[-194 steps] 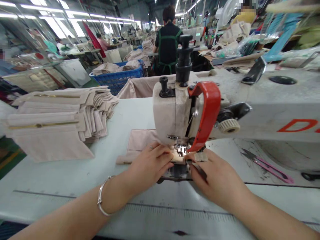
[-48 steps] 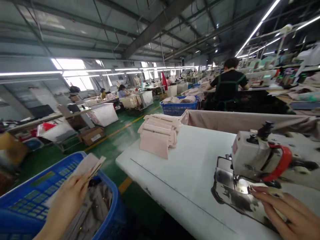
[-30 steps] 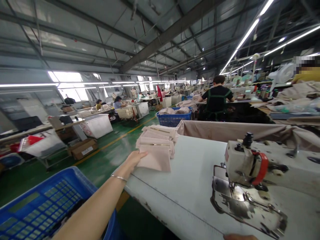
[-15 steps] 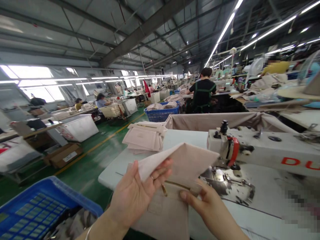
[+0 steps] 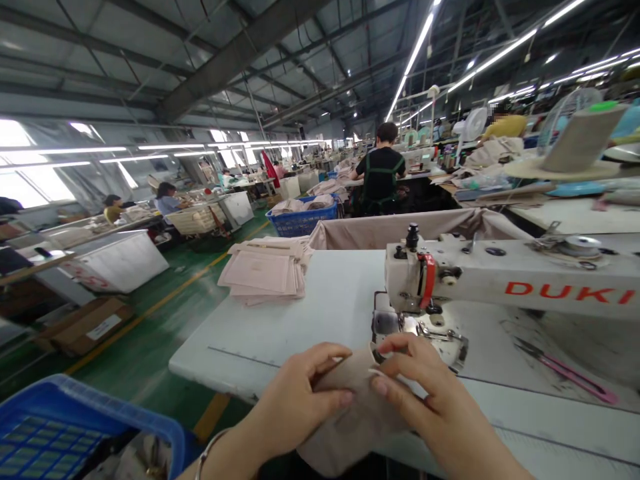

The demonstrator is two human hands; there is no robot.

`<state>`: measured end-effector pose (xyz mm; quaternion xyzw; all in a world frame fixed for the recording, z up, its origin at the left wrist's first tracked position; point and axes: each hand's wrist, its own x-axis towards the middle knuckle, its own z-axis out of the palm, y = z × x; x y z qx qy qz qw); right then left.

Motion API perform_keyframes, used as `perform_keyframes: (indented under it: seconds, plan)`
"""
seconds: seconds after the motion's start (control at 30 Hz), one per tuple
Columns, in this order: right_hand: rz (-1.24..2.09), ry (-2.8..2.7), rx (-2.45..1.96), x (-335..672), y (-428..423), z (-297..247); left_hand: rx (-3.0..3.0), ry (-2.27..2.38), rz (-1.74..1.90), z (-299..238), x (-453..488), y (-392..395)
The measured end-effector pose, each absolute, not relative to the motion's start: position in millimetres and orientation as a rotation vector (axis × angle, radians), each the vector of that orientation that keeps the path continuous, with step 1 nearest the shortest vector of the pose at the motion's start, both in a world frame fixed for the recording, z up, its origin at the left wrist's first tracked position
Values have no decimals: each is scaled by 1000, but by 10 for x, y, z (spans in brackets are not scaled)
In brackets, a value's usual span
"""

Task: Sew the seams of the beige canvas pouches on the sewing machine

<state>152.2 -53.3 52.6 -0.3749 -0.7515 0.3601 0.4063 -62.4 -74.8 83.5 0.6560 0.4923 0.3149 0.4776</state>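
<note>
Both hands hold a beige fabric piece over the near edge of the sewing table. My left hand grips its left side, thumb on top and fingers behind. At the upper right edge, my right hand pinches the cloth between thumb and fingers. The fabric is folded at its top, and its lower part hangs down. Just beyond the hands is the needle and foot area of a white sewing machine with red lettering. The zipper is not visible in the piece now.
A stack of beige fabric pieces lies on the white table. Pink-handled snips rest right of the machine. A blue basket stands at lower left. A co-worker sits ahead, beyond a fabric-lined bin.
The fabric was spread open with a zipper showing; now it is folded and lower. My left hand has closed from an open palm onto it. The view has turned a little right.
</note>
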Motion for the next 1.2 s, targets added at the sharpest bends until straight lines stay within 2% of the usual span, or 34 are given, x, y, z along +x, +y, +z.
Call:
perform_keyframes:
  seconds: [0.07,0.33,0.57,0.9,1.03,1.13,1.2]
  plan:
    - [818,-1949,-934,1566,-554,587,1480,1067,833,834,-567,-751]
    - [1013,-1954,-1021,1667,-649,784,1130,1003,1067,851,-382,-816]
    - [938,-1832,-1168,1694,-679,856,1085,1078,1165,857,-325,-852]
    - [905,-1884,-1159,1642,-687,895,1035,1091,1208,834,-289,-858]
    - [881,-2007,-1005,1692,-740,897,1067,1115,1065,854,-404,-759]
    - [876,-2188,-724,1737,-783,787,1198,1122,725,817,-549,-550]
    - [788,-2344,-689,1713,-749,598,1474,1189,462,721,-601,-330]
